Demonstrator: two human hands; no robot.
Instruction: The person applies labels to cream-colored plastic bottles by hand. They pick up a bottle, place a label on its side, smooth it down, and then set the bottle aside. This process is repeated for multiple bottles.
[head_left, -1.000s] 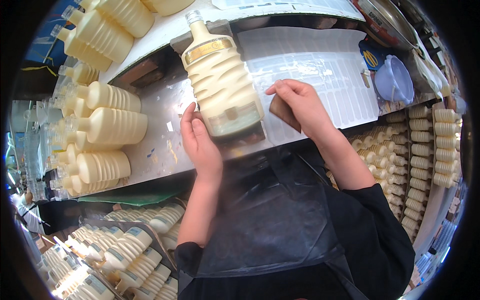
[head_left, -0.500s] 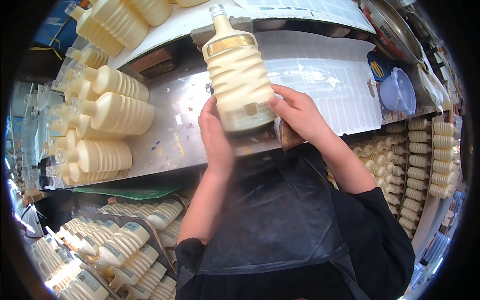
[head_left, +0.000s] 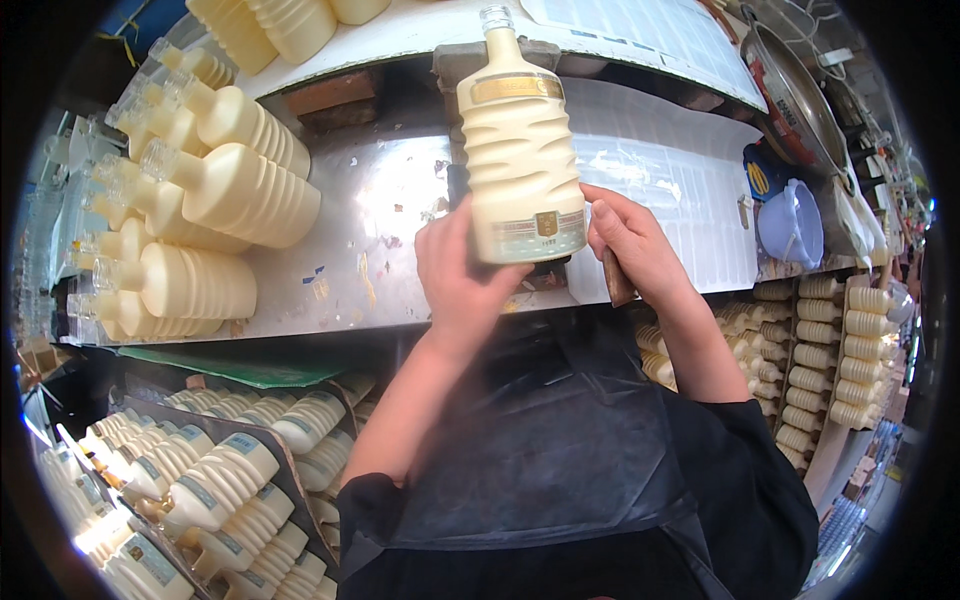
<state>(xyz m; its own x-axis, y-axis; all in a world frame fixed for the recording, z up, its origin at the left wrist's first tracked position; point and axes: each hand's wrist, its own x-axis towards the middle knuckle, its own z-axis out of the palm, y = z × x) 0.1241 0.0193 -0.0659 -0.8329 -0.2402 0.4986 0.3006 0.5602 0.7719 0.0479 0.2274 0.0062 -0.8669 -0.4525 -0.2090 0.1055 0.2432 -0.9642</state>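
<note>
A cream bottle (head_left: 520, 150) with a wavy ribbed body, a clear glass neck, a gold upper label and a pale lower band with a small emblem lies face up in front of me, neck pointing away. My left hand (head_left: 462, 265) is closed round its lower left edge, thumb along the base and the other fingers partly hidden behind it. On the lower right side my right hand (head_left: 640, 250) grips the bottle's edge with fingers curled. A narrow brown piece (head_left: 618, 280) shows under the right fingers; whether they hold it I cannot tell.
Several cream bottles (head_left: 250, 195) lie stacked at the left of the metal bench (head_left: 345, 240). A translucent ribbed sheet (head_left: 670, 190) covers its right part, beside a lavender bucket (head_left: 790, 225). Labelled bottles (head_left: 225, 480) fill trays at lower left; more bottles (head_left: 815, 355) are racked at right.
The view has turned slightly, and the bottle now appears farther right and more upright. My left hand has shifted its hold toward the bottle's base. The brown piece appears narrower.
</note>
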